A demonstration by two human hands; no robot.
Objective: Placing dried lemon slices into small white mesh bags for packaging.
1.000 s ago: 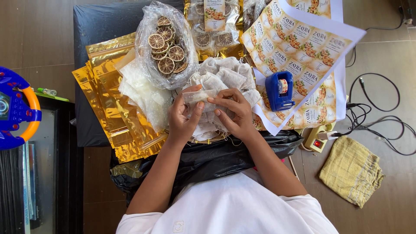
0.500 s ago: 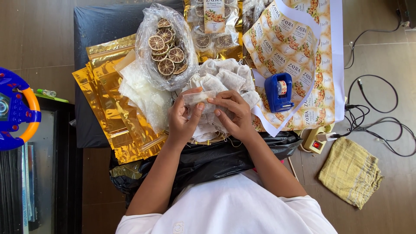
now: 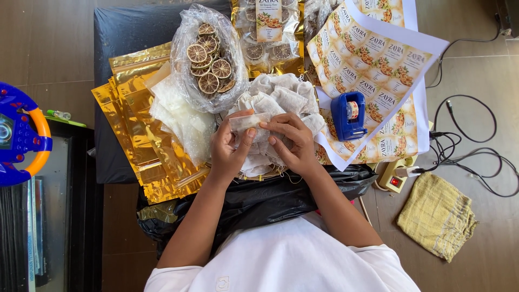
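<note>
Both hands work at the middle of the desk (image 3: 116, 157). The left hand (image 3: 230, 146) and the right hand (image 3: 289, 141) hold one small white filter sachet (image 3: 250, 122) between them, the fingers of each hand pinched on its ends, just above the heap of white sachets (image 3: 281, 100).

At 11 o'clock from the hands a clear plastic bag of dried citrus slices (image 3: 210, 59) lies open. At 9 o'clock lie a stack of empty gold foil pouches (image 3: 138, 140) and clear inner bags (image 3: 181, 116); at 12 o'clock, a few filled, labelled pouches (image 3: 269, 32). At 2 o'clock the label sheets (image 3: 373, 59) look mostly unpeeled, a blue tape dispenser (image 3: 348, 114) resting on them.

Judging by this, only a few pouches are finished; most gold pouches and labels remain.
</note>
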